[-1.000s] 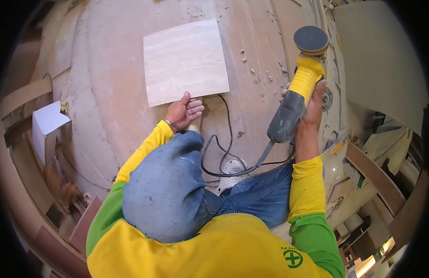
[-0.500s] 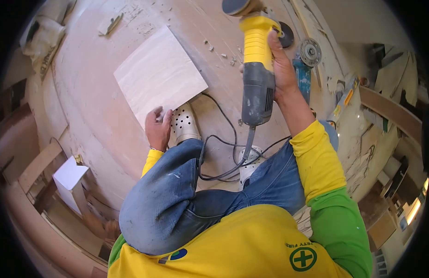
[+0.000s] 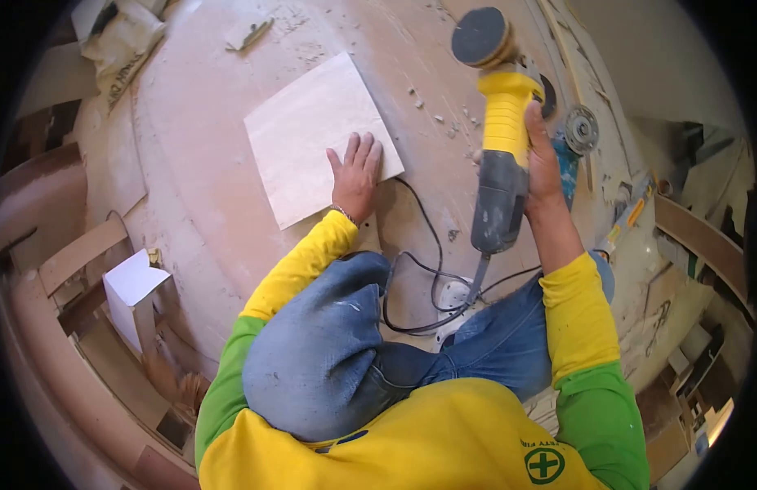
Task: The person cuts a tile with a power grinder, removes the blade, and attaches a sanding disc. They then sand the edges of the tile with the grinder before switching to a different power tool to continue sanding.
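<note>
My right hand (image 3: 542,167) grips a yellow and black angle grinder (image 3: 504,118) around its body, held up with the dark round sanding disc (image 3: 480,37) at the top end. From its lower end a black cord (image 3: 427,325) loops down over my legs and shoes. Spread flat, my left hand (image 3: 357,175) rests on the lower right part of a pale square tile (image 3: 313,131), fingers pointing away from me. The tile lies on the dusty pinkish work surface in front of my knees, its near edge over my shoe.
Right of my right hand lies a teal angle grinder (image 3: 569,155) with a cutting disc. Beyond it sits a yellow-marked tool (image 3: 636,214). Small chips (image 3: 438,119) are scattered beyond the tile. A white box (image 3: 133,290) stands at left, a cloth sack (image 3: 125,49) at upper left.
My left hand has moved from the tile's near corner, by my shoe, up onto its face and flattened out. The grinder is still in my right hand, its disc turned more into view.
</note>
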Motion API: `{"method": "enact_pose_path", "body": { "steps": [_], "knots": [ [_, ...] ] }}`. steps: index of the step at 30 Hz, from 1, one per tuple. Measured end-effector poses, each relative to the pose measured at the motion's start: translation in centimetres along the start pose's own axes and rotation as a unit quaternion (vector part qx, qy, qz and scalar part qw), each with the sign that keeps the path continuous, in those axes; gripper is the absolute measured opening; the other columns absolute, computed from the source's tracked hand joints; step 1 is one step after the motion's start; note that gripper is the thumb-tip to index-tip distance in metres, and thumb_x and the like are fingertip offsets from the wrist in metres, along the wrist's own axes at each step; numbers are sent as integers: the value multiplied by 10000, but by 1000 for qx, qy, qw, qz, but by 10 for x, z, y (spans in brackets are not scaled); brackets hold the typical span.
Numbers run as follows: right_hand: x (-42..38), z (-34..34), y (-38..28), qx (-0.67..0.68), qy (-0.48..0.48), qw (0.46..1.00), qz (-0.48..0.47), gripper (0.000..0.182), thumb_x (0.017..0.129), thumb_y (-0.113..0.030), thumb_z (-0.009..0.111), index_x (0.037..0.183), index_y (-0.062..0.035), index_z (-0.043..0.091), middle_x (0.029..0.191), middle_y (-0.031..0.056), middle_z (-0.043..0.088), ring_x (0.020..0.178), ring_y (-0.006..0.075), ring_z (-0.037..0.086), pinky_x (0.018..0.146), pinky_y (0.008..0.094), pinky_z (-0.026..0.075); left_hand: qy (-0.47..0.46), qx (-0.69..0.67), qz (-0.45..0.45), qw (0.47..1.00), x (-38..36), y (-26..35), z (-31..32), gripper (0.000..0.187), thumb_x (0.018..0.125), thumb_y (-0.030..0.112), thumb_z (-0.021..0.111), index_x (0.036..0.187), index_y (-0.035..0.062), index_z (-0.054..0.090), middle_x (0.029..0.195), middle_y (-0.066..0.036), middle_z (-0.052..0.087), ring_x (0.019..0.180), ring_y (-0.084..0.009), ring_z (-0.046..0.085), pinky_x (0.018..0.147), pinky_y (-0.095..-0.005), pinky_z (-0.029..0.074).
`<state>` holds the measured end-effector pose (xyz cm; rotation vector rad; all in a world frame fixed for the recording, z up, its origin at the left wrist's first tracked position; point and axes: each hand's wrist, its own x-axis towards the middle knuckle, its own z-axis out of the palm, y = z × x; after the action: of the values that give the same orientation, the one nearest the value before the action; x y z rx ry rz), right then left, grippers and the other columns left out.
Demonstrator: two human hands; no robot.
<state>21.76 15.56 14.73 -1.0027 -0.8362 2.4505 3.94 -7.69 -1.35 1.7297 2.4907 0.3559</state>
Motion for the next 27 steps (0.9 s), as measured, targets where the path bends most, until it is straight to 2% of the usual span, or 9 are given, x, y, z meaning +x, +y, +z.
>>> {"method": "enact_pose_path", "body": {
  "steps": [1,2,4,5,6,8,9,17,27],
  "knots": [
    [1,-1,1,10,-5,1000,1,621,943,-640,539,1096,-37,553,761,107,678,586,203,705,532,299,606,7,-38,-8,999,0,3,-22,795,721,35,707,1459,68,414,1541,-150,397,1457,-380,328,1115,-717,209],
    [0,-1,1,17,-14,1000,4,621,943,-640,539,1096,-37,553,761,107,678,586,203,705,532,299,606,7,-27,-12,1000,-4,4,-41,795,721,35,707,1459,68,414,1541,-150,397,1457,-380,328,1115,-717,209],
    [-2,1,-2,4,-22,1000,12,620,931,-622,581,1136,-37,569,799,79,672,623,176,696,554,281,592,77,-141,-32,986,-11,1,-74,795,714,-9,684,1459,45,414,1546,-164,396,1464,-383,320,1147,-672,214],
    [-1,5,-1,17,-16,1000,6,620,933,-621,578,1132,-34,568,781,79,668,613,178,697,542,275,592,118,-138,-32,983,-14,-2,-87,757,739,-29,676,1452,16,425,1530,-205,411,1445,-398,354,1170,-573,272],
    [0,9,-1,23,-29,999,9,620,933,-621,578,1132,-34,568,781,79,668,613,178,697,542,275,592,121,-123,-36,984,-16,-5,-96,757,739,-29,676,1452,16,425,1530,-205,411,1445,-398,354,1170,-573,272],
    [3,15,-1,18,-7,1000,10,618,941,-649,534,1086,-48,550,734,82,661,581,190,700,531,305,606,215,-163,-39,962,-21,-11,-111,681,792,-22,663,1437,-2,447,1499,-241,439,1415,-408,400,1163,-493,330],
    [5,15,1,-1,-12,1000,9,624,940,-652,532,1097,-48,547,737,77,658,587,191,702,538,307,611,227,-162,-50,959,-23,-12,-117,612,842,-17,642,1427,-15,460,1482,-262,450,1394,-415,428,1149,-443,364],
    [13,27,13,-28,-22,998,52,654,917,-682,546,1066,-45,558,757,80,654,613,173,691,554,270,585,281,-219,-99,929,-38,-16,-127,606,866,-34,604,1446,-6,432,1497,-269,429,1415,-397,410,1151,-434,360],
    [28,37,26,-35,-33,996,74,677,931,-681,521,1129,-34,554,768,77,652,623,173,694,567,276,588,312,-230,-91,917,-44,-20,-132,616,894,-50,572,1482,29,408,1519,-252,409,1425,-384,397,1149,-425,360]
  ]
}}
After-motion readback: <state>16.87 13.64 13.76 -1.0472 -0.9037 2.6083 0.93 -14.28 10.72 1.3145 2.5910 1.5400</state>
